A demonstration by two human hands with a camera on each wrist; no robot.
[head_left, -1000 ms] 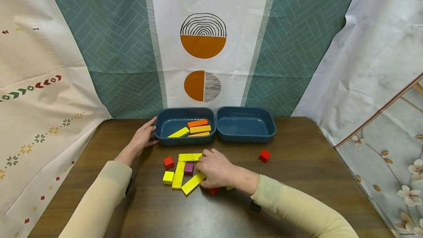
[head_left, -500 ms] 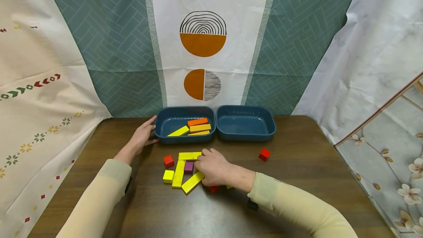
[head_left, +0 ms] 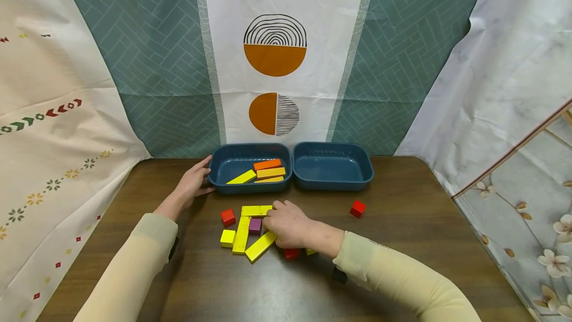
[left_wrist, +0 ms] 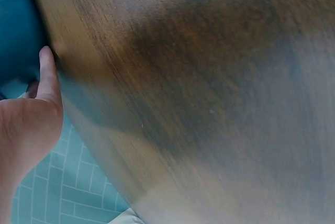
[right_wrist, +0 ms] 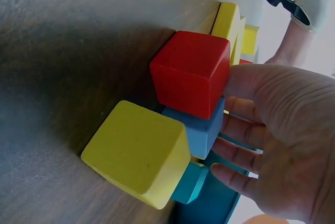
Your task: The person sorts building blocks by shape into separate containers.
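Observation:
In the head view, my left hand (head_left: 189, 185) rests against the left end of a dark blue tray (head_left: 223, 189), fingers extended along its wall. My right hand (head_left: 288, 225) is low over a cluster of toy blocks, touching a yellow plank block (head_left: 260, 247). Seen from the right wrist, the thumb lies against a red cube (right_wrist: 191, 64), and relaxed fingers reach behind a blue block (right_wrist: 199, 130); the fingertips are partly hidden. A yellow cube (right_wrist: 138, 150) and a teal block (right_wrist: 189, 183) sit beside them. Left of this hand is a purple cube (head_left: 255, 226).
Orange and yellow plank blocks (head_left: 270, 173) lie in the left tray. A second blue tray (head_left: 332, 185) adjoins it on the right. A red cube (head_left: 357, 208) stands apart at right. Another red cube (head_left: 228, 217) and a yellow cube (head_left: 228, 238) stand left of the cluster.
My right hand has shifted slightly leftward. The red cube under it has moved a little to the right and turned. My left hand stays at the tray.

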